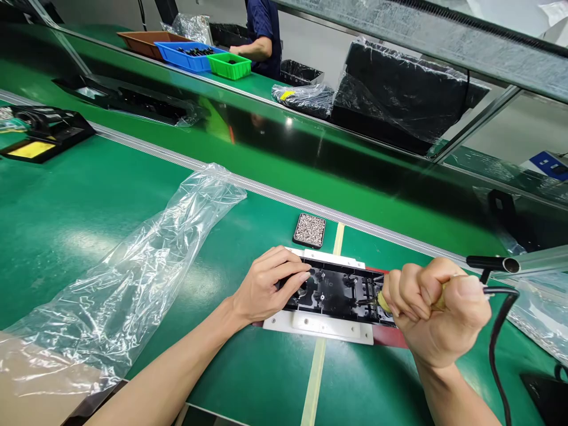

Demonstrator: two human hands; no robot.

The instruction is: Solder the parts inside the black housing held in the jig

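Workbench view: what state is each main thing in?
Black housing: open, between white blocks
Left hand: fingers on housing
Right hand: closed around corded tool
Corded tool: tip down at housing
Small tray: filled with small pieces
Plastic bag: crumpled, transparent
Blue bin: holding dark parts

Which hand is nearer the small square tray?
Left. The left hand is in front and left of the tray; the right hand is farther off, to its right.

The black plastic housing (332, 289), long and shallow with small posts and ribs inside, lies open side up, roughly parallel to the far edge of the desk (248, 378). The corded tool (382, 302), yellow-gripped, slants in the right hand (437, 307), its dark tip inside the housing's right part.
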